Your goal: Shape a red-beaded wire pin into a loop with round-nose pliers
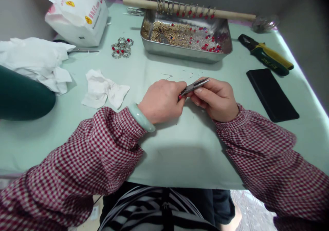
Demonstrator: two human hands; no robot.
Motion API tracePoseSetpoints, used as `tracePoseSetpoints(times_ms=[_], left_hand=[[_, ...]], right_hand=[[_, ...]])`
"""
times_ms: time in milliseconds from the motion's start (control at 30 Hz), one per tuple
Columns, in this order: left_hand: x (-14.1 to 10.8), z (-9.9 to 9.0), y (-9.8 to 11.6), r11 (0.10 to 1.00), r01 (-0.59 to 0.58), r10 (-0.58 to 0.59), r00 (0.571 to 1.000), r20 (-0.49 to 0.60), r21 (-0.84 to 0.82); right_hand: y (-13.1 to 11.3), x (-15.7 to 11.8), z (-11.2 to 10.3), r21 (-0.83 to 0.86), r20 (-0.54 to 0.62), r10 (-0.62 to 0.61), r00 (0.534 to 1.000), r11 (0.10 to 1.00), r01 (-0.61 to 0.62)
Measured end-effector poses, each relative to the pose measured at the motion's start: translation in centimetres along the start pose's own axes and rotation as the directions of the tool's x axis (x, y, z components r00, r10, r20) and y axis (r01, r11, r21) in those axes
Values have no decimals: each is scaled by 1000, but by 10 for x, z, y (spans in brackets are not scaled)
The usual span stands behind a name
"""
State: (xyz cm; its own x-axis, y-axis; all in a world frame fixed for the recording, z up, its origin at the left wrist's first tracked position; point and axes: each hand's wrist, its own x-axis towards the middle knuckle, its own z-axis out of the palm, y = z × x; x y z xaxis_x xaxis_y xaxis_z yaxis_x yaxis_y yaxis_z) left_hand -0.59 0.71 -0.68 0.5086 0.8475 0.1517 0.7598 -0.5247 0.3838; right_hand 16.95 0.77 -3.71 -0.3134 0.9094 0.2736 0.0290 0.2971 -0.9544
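the left hand point(163, 99) is closed around small pliers point(196, 85), whose slim jaws point toward the right hand point(222, 99). a small red spot shows where the left fingers meet the pliers; whether it is a bead or part of the grip cannot be told. the right thumb and forefinger are pressed together beside the jaws, the other fingers curled under. whether they pinch a fine wire or bead cannot be told, and no worked piece is clearly visible at the jaws.

state of the work, as judged: partly done. a row of small beaded pieces point(190, 12) hangs on a wooden rod point(228, 14), which rests across the metal tray point(180, 52); these look made up. a small heap of clear and red beadwork point(122, 48) lies on the table point(180, 162), left of the tray, and also looks assembled. inside the tray, gold beads point(164, 32), clear ones and red ones lie loose and unused. thin wire bits point(166, 74) lie just beyond the hands. the piece at the fingers appears unfinished; how many are left cannot be determined. larger pliers point(266, 54) lie apart on the right, held by neither hand.
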Motion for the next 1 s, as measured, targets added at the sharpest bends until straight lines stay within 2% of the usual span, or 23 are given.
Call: tracePoseSetpoints(times_ms=[467, 1000], left_hand=[[0, 0, 1, 1000, 4, -4, 1000, 8, 10], [0, -1, 2, 999, 18, -18, 1000, 15, 28]], right_hand=[[0, 0, 0, -8, 6, -2, 1000, 1000, 2], [-1, 0, 1, -106, -5, -16, 1000, 994, 15]])
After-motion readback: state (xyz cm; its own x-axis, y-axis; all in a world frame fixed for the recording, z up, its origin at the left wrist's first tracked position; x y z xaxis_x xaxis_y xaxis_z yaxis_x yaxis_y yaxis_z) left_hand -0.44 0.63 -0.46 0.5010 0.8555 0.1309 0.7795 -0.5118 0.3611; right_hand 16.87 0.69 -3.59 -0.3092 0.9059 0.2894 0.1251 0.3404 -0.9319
